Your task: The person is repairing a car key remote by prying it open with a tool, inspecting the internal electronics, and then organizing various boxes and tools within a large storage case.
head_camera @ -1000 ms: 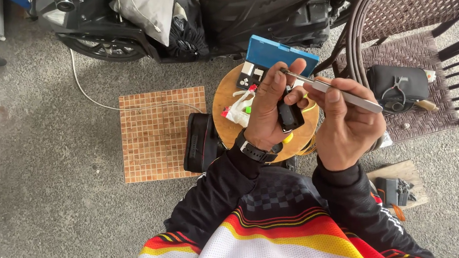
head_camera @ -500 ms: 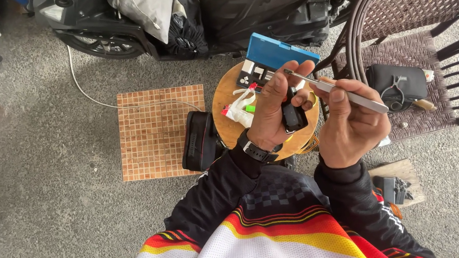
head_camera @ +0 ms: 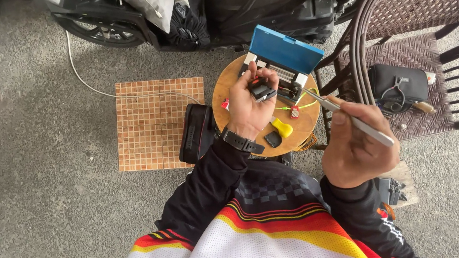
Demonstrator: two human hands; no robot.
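The left hand (head_camera: 247, 107) holds a small black device (head_camera: 262, 91) above the round wooden surface (head_camera: 225, 87); its fingers (head_camera: 266, 76) are curled around the device and pinch it at the edges, apparently so that its open face stays turned up toward the camera. The right hand (head_camera: 355, 148) holds metal tweezers (head_camera: 346, 116) in a pen-like grip; its fingers (head_camera: 340, 117) are pressed together on the shaft, and the tips point toward the device but stand apart from it, near the blue case (head_camera: 284, 48). The case lies open at the far edge of the surface, probably within reach for parts. A yellow tool (head_camera: 283, 128), a small black piece (head_camera: 273, 139) and a small red part (head_camera: 294, 112) lie loose on the surface below the device. A black pouch (head_camera: 196, 132) leans beside the surface; a wicker chair (head_camera: 402, 56) to the right carries a black bag (head_camera: 399, 85).
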